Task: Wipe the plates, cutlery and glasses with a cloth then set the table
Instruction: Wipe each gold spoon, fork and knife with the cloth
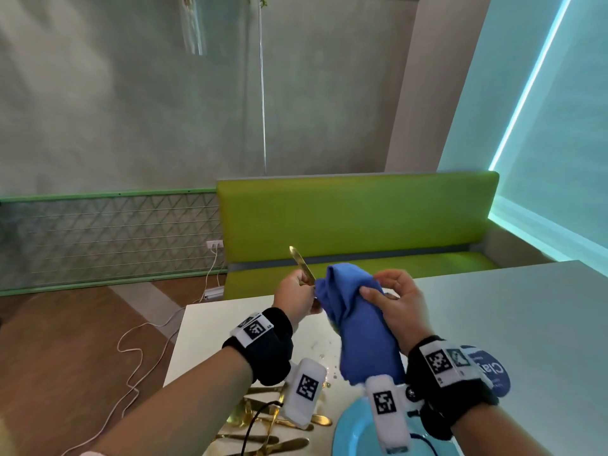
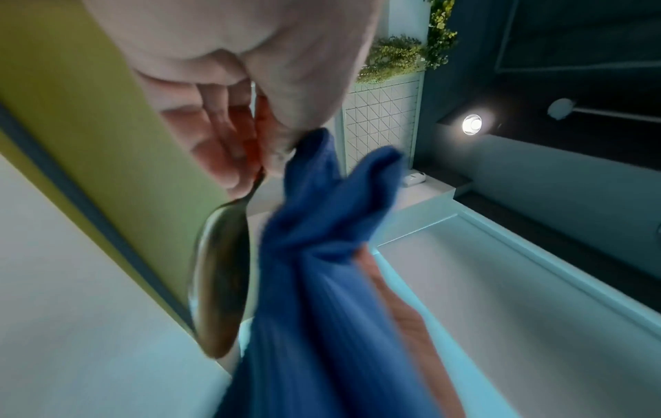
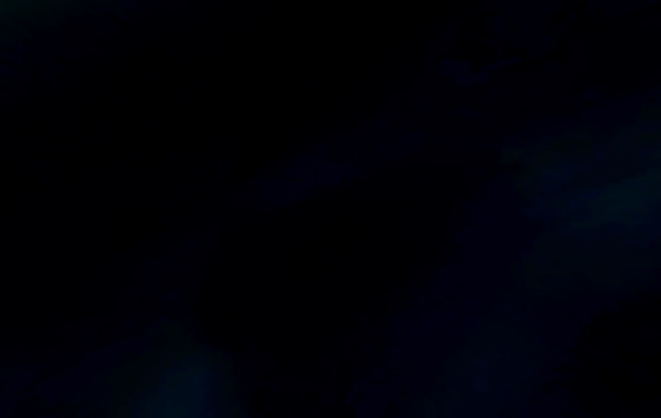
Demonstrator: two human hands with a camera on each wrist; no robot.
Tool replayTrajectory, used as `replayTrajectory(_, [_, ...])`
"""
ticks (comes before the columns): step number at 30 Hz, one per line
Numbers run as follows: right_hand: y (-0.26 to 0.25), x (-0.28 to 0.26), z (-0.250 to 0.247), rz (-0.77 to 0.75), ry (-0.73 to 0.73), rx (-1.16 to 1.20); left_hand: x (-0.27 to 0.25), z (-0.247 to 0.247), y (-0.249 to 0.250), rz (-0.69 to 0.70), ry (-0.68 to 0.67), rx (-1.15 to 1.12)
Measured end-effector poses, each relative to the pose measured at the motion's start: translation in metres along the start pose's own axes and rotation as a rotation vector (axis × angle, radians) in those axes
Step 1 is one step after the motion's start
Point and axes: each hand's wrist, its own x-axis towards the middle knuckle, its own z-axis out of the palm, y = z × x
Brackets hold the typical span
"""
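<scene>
My left hand (image 1: pixel 297 296) grips a gold spoon (image 1: pixel 301 263) by the handle, whose end sticks up and away from me. The left wrist view shows the spoon's bowl (image 2: pixel 222 277) hanging below my fingers (image 2: pixel 214 147), right beside the blue cloth (image 2: pixel 322 268). My right hand (image 1: pixel 393 299) holds the blue cloth (image 1: pixel 355 320) bunched around the spoon's lower part, above the table. The cloth's tail hangs down toward a light blue plate (image 1: pixel 357 429) at the near edge. The right wrist view is dark.
Several gold cutlery pieces (image 1: pixel 279 422) lie on the white table (image 1: pixel 493 307) near my left wrist. A blue packet (image 1: pixel 493 370) sits by my right wrist. A green bench (image 1: pixel 355 218) stands beyond the table. A white cable (image 1: pixel 138 350) trails on the wooden floor at left.
</scene>
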Motion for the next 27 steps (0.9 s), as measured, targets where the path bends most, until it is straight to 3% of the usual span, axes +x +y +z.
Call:
replayTrajectory(2, [0.011,0.001,0.008,-0.004,-0.043,-0.366,-0.002,0.006,0.002,0.008,-0.026,-0.003])
replayTrajectory(4, [0.022,-0.004,0.011,-0.024,-0.238,-0.8,-0.002,0.008,0.001,0.004,-0.036,-0.02])
replayTrajectory(7, [0.023,-0.008,0.009,-0.054,-0.429,-1.068,-0.003,0.005,-0.005,-0.004,-0.038,-0.019])
replayTrajectory(10, [0.022,-0.012,0.018,-0.155,-0.459,-0.93,-0.003,0.007,-0.01,0.024,-0.096,0.009])
replayTrajectory(14, [0.03,-0.008,0.025,-0.039,-0.406,-0.852,-0.001,0.008,-0.007,0.048,-0.149,0.013])
replayTrajectory(18, [0.035,-0.004,0.029,-0.05,-0.36,-0.942,0.004,0.004,-0.009,0.048,-0.145,0.009])
replayTrajectory(23, [0.047,-0.003,0.023,0.094,-0.34,-0.682,0.007,0.0,-0.011,0.028,-0.038,-0.085])
replayTrajectory(27, [0.046,0.006,0.02,0.079,-0.227,-0.694,0.005,-0.003,-0.013,-0.069,-0.041,-0.221])
